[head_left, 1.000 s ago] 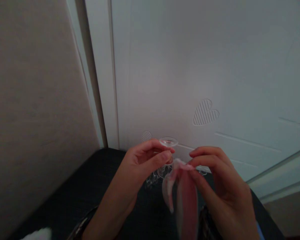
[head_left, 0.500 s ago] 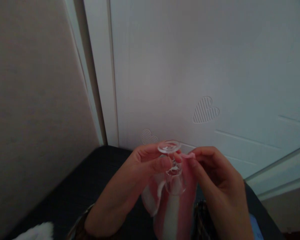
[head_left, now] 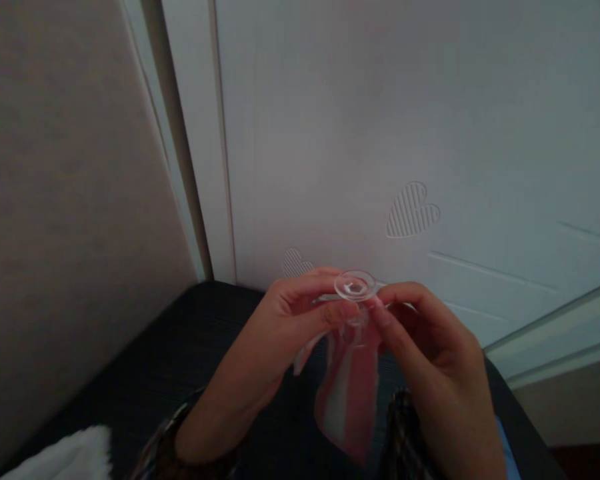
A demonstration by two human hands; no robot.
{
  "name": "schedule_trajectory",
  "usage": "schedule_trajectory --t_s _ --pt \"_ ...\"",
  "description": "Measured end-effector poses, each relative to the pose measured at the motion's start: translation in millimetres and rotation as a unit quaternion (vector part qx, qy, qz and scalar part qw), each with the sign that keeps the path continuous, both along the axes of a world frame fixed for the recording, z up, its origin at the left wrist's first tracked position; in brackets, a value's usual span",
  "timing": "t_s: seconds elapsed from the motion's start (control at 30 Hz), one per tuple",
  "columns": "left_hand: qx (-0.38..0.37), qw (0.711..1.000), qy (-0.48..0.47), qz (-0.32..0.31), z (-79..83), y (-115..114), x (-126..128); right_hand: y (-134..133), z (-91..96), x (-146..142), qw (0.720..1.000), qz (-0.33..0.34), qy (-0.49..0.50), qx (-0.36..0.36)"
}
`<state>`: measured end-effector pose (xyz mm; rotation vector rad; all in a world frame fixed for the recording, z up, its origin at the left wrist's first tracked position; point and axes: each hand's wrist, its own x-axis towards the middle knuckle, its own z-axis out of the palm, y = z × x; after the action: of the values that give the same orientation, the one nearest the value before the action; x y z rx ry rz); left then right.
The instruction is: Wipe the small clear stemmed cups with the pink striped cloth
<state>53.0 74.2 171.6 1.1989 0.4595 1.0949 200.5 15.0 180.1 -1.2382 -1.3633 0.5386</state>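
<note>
A small clear stemmed glass (head_left: 356, 285) is held upside down, its round foot on top and its bowl below. My left hand (head_left: 300, 313) pinches the stem just under the foot. A pink-and-white striped cloth (head_left: 347, 400) hangs behind and below the glass, showing through the bowl. With thumb and forefinger, my right hand (head_left: 425, 340) grips the cloth's upper edge close beside the stem. Part of the cloth also shows beneath my left fingers, and whether they hold it is hidden.
Below my hands lies a dark tabletop (head_left: 150, 373). A white fluffy cloth (head_left: 70, 457) sits at the lower left, and something blue (head_left: 507, 450) shows beyond my right wrist. Behind the table stands a white panel (head_left: 330, 133) with embossed hearts; a beige wall (head_left: 70, 167) is on the left.
The glass has shifted slightly right and up, its foot tipping toward me. My right fingers have come in against the stem with the cloth edge. The hanging cloth has swung and narrowed.
</note>
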Motion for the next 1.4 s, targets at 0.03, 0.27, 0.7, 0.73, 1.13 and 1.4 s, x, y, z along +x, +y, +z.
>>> schedule_trajectory --t_s 0.03,0.27,0.7,0.73,1.13,1.4 --pt "0.006 1.0 -0.003 0.004 -0.5 0.2 0.2 -0.3 0.4 -0.3 1.0 0.0 -0.001 0.0" --pt "0.014 0.999 0.017 0.038 -3.5 -0.4 -1.9 -2.0 1.7 2.5 0.999 0.048 0.024 0.002" --pt "0.055 0.997 -0.018 0.057 0.8 -6.8 -3.6 -3.3 -2.6 6.7 0.995 0.09 -0.042 -0.026" --pt "0.062 0.995 -0.022 0.07 1.2 -7.1 -4.0 -4.0 -2.3 5.9 0.994 0.097 -0.045 -0.019" --pt "0.1 0.989 -0.028 0.108 0.2 -7.9 -3.3 -3.1 -5.6 -0.1 0.98 0.197 0.012 -0.033" --pt "0.186 0.95 0.034 0.248 6.3 -15.3 -0.3 0.1 -10.2 -15.2 0.987 0.149 0.042 -0.036"
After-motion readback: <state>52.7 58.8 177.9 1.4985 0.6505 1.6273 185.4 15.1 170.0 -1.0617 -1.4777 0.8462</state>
